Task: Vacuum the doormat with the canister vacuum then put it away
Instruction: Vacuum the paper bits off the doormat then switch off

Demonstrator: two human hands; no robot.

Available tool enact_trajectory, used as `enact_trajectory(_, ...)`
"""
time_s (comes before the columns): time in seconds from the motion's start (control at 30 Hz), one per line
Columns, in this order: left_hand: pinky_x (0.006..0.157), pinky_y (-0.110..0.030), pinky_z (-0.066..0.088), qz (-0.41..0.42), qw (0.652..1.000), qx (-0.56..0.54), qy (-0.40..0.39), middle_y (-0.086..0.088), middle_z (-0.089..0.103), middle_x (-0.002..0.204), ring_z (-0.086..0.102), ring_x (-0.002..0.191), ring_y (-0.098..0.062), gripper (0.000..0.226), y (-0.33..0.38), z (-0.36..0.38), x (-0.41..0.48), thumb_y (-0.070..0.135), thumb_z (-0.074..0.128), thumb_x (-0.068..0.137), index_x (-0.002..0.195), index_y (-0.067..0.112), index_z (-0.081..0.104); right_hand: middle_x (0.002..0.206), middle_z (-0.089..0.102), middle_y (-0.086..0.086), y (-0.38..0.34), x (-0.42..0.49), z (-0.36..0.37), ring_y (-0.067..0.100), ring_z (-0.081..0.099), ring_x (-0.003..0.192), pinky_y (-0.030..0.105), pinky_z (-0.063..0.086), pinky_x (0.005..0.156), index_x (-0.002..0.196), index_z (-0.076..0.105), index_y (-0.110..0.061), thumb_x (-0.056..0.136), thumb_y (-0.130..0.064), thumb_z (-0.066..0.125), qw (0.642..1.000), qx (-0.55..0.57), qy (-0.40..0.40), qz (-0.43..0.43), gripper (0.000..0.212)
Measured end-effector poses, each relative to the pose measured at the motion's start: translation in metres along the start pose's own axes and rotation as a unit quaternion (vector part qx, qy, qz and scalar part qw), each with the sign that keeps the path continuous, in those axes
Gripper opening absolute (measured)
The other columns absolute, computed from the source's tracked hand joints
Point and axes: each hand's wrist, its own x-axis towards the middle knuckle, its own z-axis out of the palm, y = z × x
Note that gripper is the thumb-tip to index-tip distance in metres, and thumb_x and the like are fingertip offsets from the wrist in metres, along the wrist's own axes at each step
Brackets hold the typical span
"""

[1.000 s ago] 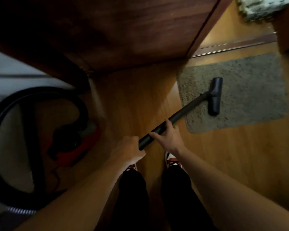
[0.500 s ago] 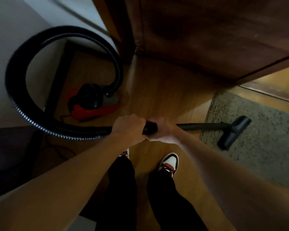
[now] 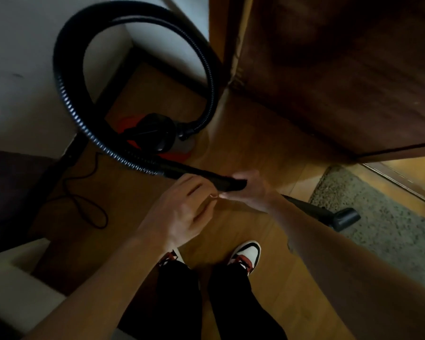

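Right hand (image 3: 252, 191) was clamped on the wand (image 3: 219, 180), mid-frame. Left hand (image 3: 182, 212) was beside it, grip unreadable. Floor head (image 3: 345, 218) sat on the doormat (image 3: 390, 231) edge, right. Risks: hose (image 3: 69, 99) loop could tug the canister (image 3: 150, 133) over, or the cord (image 3: 103, 213), lower left, could snag feet.

A black ribbed hose (image 3: 66, 94), a red-and-black canister (image 3: 152, 133), and a speckled grey-beige doormat (image 3: 388, 217).

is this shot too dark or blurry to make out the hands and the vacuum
Head view: dim overall, with the door and the lower left nearly black. The only warm light falls on the floor beyond the mat. Head view: the left hand and the right hand on the wand are softened by motion blur, while the hose ribs read clearly. Head view: the wide angle bends the wall and door edges.
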Motion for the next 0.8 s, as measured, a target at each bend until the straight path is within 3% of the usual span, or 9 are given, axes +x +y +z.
enact_trajectory(0.07, 0.088, -0.026, 0.05, -0.046, 0.999, -0.016, 0.009, 0.001, 0.064, 0.102, 0.057, 0.1, -0.014, 0.02, -0.017, -0.009, -0.014, 0.023, 0.053, 0.096, 0.099, 0.009, 0.067, 0.062, 0.051, -0.007, -0.009, 0.009, 0.007, 0.005, 0.046, 0.052, 0.026, 0.033, 0.055, 0.069, 0.064, -0.023, 0.08, -0.019, 0.086, 1.0, -0.009, 0.028, -0.012, 0.025)
enact_trajectory(0.17, 0.086, -0.031, 0.051, -0.184, 0.981, -0.059, -0.026, 0.011, 0.061, 0.098, 0.055, 0.096, -0.006, 0.029, -0.054, -0.014, -0.039, 0.039, 0.041, 0.097, 0.1, 0.022, 0.064, 0.064, 0.058, -0.023, -0.027, 0.02, 0.02, -0.002, 0.054, 0.057, 0.012, 0.035, 0.055, 0.072, 0.068, -0.045, 0.079, -0.015, 0.086, 0.996, -0.035, 0.059, -0.057, 0.036)
enact_trajectory(0.2, 0.084, -0.033, 0.052, -0.227, 0.97, -0.078, -0.037, 0.012, 0.061, 0.097, 0.056, 0.095, -0.005, 0.03, -0.068, -0.015, -0.048, 0.042, 0.038, 0.097, 0.1, 0.026, 0.063, 0.07, 0.061, -0.023, -0.032, 0.024, 0.026, -0.004, 0.057, 0.062, 0.01, 0.038, 0.057, 0.083, 0.071, -0.044, 0.079, -0.016, 0.086, 0.995, -0.035, 0.061, -0.072, 0.033)
enact_trajectory(0.27, 0.078, -0.035, 0.055, -0.294, 0.949, -0.107, -0.048, 0.01, 0.063, 0.094, 0.061, 0.09, -0.006, 0.026, -0.089, -0.018, -0.062, 0.043, 0.041, 0.098, 0.098, 0.028, 0.062, 0.079, 0.063, -0.016, -0.04, 0.033, 0.038, -0.006, 0.06, 0.068, 0.009, 0.041, 0.058, 0.104, 0.074, -0.027, 0.08, -0.015, 0.086, 0.993, -0.023, 0.069, -0.089, 0.029)
enact_trajectory(0.33, 0.073, -0.034, 0.056, -0.338, 0.932, -0.117, -0.052, 0.007, 0.065, 0.091, 0.063, 0.084, -0.008, 0.023, -0.108, -0.022, -0.074, 0.038, 0.046, 0.099, 0.097, 0.025, 0.064, 0.079, 0.06, -0.014, -0.048, 0.044, 0.047, -0.006, 0.06, 0.066, 0.009, 0.041, 0.056, 0.108, 0.073, -0.017, 0.08, -0.013, 0.085, 0.993, -0.021, 0.079, -0.09, 0.03)
enact_trajectory(0.5, 0.067, -0.022, 0.051, -0.404, 0.9, -0.141, -0.088, 0.005, 0.068, 0.092, 0.064, 0.082, -0.006, 0.028, -0.148, -0.029, -0.101, 0.041, 0.044, 0.101, 0.096, 0.022, 0.064, 0.079, 0.065, -0.025, -0.075, 0.071, 0.07, 0.0, 0.062, 0.069, 0.01, 0.044, 0.061, 0.101, 0.072, -0.022, 0.08, -0.006, 0.083, 0.988, 0.002, 0.095, -0.119, 0.029)
enact_trajectory(0.6, 0.063, -0.012, 0.042, -0.417, 0.889, -0.155, -0.111, 0.001, 0.069, 0.106, 0.063, 0.087, -0.006, 0.036, -0.17, -0.034, -0.113, 0.041, 0.04, 0.102, 0.104, 0.016, 0.066, 0.081, 0.069, -0.02, -0.094, 0.098, 0.089, 0.004, 0.066, 0.075, 0.017, 0.05, 0.067, 0.097, 0.073, -0.027, 0.078, -0.005, 0.085, 0.983, 0.021, 0.129, -0.13, 0.031)
enact_trajectory(0.73, 0.082, -0.024, 0.045, -0.431, 0.881, -0.153, -0.123, -0.003, 0.066, 0.125, 0.062, 0.108, -0.014, 0.044, -0.206, -0.038, -0.128, 0.044, 0.038, 0.102, 0.121, 0.014, 0.064, 0.093, 0.074, 0.002, -0.117, 0.14, 0.113, 0.015, 0.073, 0.086, 0.032, 0.06, 0.073, 0.101, 0.075, -0.011, 0.075, -0.009, 0.087, 0.974, 0.007, 0.17, -0.147, 0.029)
enact_trajectory(0.8, 0.088, -0.027, 0.047, -0.445, 0.875, -0.128, -0.138, -0.004, 0.065, 0.127, 0.062, 0.109, -0.015, 0.047, -0.224, -0.038, -0.131, 0.047, 0.038, 0.101, 0.125, 0.016, 0.063, 0.095, 0.074, 0.005, -0.131, 0.159, 0.122, 0.016, 0.073, 0.089, 0.028, 0.061, 0.076, 0.099, 0.073, -0.014, 0.075, -0.006, 0.086, 0.969, 0.006, 0.182, -0.167, 0.029)
